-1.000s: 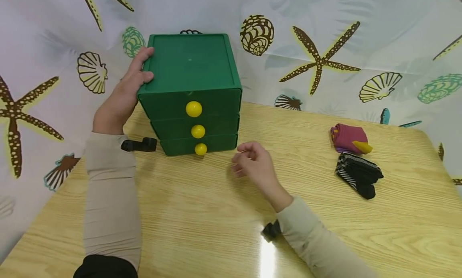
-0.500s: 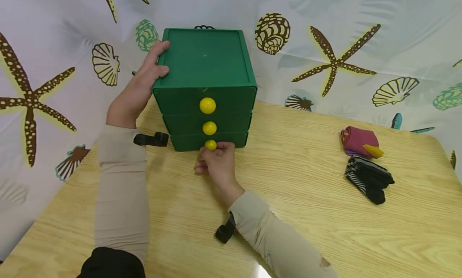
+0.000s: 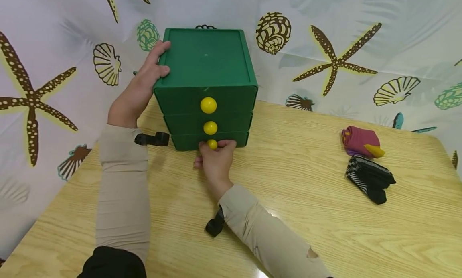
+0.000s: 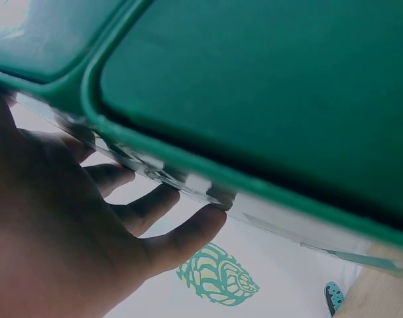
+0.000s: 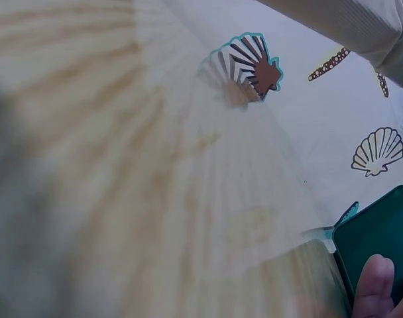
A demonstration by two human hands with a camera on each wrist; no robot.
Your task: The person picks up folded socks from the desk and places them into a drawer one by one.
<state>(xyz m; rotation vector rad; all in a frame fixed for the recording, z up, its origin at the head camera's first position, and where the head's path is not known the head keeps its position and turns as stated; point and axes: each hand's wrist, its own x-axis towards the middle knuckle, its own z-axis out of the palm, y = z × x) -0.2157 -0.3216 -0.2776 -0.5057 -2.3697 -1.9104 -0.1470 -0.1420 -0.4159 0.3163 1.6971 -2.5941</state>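
A green chest of drawers [image 3: 207, 59] stands at the back of the table, three yellow knobs down its front and all drawers closed. My left hand [image 3: 137, 85] rests against its left side, the thumb and a fingertip over the top edge. Spread fingers touch the side wall in the left wrist view, where the green box [image 4: 268, 86] fills the upper part. At the bottom drawer my right hand [image 3: 218, 161] pinches the lowest knob [image 3: 212, 144] between thumb and finger. Only some fingers [image 5: 374, 285] show in the right wrist view.
On the right of the table [image 3: 296, 214] lie a folded maroon sock bundle [image 3: 359, 141] with a yellow part and a black striped sock bundle [image 3: 369, 177]. A white cloth [image 3: 325, 13] printed with starfish and shells hangs behind.
My right hand has moved left to the lowest knob and taken hold of it. My left hand stays on the chest's side. The head view has shifted slightly.
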